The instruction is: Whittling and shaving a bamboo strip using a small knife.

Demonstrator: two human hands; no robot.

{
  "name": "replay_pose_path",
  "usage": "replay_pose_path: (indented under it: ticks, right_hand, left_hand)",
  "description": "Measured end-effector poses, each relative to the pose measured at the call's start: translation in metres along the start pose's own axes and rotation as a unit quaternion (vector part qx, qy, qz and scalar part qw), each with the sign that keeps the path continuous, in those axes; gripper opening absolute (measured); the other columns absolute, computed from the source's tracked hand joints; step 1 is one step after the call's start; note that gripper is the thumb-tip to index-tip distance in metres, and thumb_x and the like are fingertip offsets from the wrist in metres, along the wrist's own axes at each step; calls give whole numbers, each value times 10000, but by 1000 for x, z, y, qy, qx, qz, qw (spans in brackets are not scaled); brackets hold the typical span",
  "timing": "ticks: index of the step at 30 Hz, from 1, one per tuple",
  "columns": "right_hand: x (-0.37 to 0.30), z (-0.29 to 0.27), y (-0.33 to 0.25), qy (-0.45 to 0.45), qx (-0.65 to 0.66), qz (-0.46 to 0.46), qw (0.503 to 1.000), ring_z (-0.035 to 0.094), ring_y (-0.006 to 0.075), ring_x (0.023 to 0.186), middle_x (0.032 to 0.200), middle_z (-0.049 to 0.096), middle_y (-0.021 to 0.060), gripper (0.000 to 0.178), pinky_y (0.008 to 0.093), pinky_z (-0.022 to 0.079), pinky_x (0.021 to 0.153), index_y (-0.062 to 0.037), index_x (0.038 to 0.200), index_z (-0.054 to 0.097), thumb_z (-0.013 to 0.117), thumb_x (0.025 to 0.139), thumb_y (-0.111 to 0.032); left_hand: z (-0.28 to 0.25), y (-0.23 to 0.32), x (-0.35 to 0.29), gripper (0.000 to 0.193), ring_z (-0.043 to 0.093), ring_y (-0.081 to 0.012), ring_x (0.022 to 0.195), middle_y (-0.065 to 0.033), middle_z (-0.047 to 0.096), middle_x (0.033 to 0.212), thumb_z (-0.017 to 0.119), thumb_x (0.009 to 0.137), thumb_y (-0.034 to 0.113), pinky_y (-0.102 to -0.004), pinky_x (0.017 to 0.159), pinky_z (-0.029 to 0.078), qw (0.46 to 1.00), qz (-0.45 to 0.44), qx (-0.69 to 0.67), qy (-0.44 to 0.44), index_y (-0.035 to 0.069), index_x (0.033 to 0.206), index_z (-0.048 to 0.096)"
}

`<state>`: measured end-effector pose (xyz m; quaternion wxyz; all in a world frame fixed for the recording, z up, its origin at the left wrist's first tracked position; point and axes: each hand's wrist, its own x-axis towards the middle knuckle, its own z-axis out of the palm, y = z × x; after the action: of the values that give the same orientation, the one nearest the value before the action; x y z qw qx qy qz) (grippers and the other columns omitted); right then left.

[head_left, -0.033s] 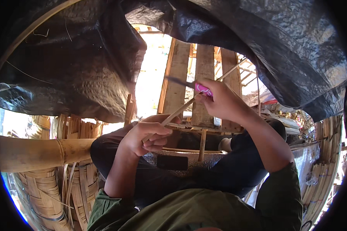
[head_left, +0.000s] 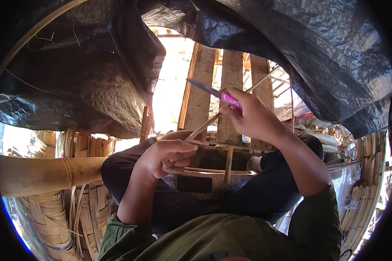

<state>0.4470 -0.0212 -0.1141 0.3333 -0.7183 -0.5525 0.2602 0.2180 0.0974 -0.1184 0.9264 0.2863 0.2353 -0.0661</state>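
A thin bamboo stick [head_left: 203, 127] slants from lower left up to the right, its far end beyond my right hand. My left hand [head_left: 167, 154] is closed around the stick's lower part. Higher up, my right hand [head_left: 248, 113] grips a knife [head_left: 231, 100] by its pink patterned handle. The dark blade points up and left, over the wooden planks. My right thumb lies against the stick just below the handle. Whether the blade touches the stick cannot be made out.
Wooden planks [head_left: 231, 87] stretch away ahead of me. Black plastic sheeting [head_left: 74, 78] hangs on both sides. A thick bamboo pole [head_left: 35, 174] lies at left, above woven bamboo [head_left: 43, 217]. A dark flat rectangular object [head_left: 194, 184] sits between my legs. Bundled bamboo strips [head_left: 357, 213] stand at right.
The knife blade, blurred before, now shows sharply and its tip sits slightly higher. Both hands keep almost the same places and grips.
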Motion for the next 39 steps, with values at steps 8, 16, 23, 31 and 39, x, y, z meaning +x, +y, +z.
replay_pose_path:
  ticks: [8,16,23,31,39]
  right_hand:
    - [-25,9,-9,60,96,78,991,553,159,542,628,581,129,304,331,418,529,33,878,608,489,1012,-212]
    - [-24,29,3,-19,84,264,961,458,118,409,505,493,21,505,335,337,396,31,881,646,379,1040,-366]
    - [-20,32,19,66,69,198,976,485,152,405,515,517,71,482,355,387,402,25,918,634,359,1041,-352]
    - [-14,29,4,58,67,270,959,530,200,439,538,550,145,466,375,405,461,34,847,636,414,1027,-335]
    - [-19,26,2,0,104,286,953,524,167,468,494,482,96,475,364,382,402,2,804,634,366,1043,-309]
  left_hand:
    - [5,-7,8,391,259,-41,332,45,353,490,361,1055,371,-191,298,219,997,-58,-17,47,23,1024,535]
    - [5,-6,11,341,276,-50,310,22,382,482,353,1061,317,-195,278,230,994,-73,-47,66,40,953,518]
    - [6,-9,4,326,261,-47,300,27,353,450,347,1062,303,-189,275,214,994,-64,-65,56,44,951,512]
    - [-1,-10,5,345,251,-48,312,30,349,460,302,1068,314,-188,282,211,995,-60,-68,37,57,976,513]
    - [0,-11,7,356,250,-49,321,38,353,479,279,1068,304,-186,294,225,996,-53,-68,20,56,1025,530]
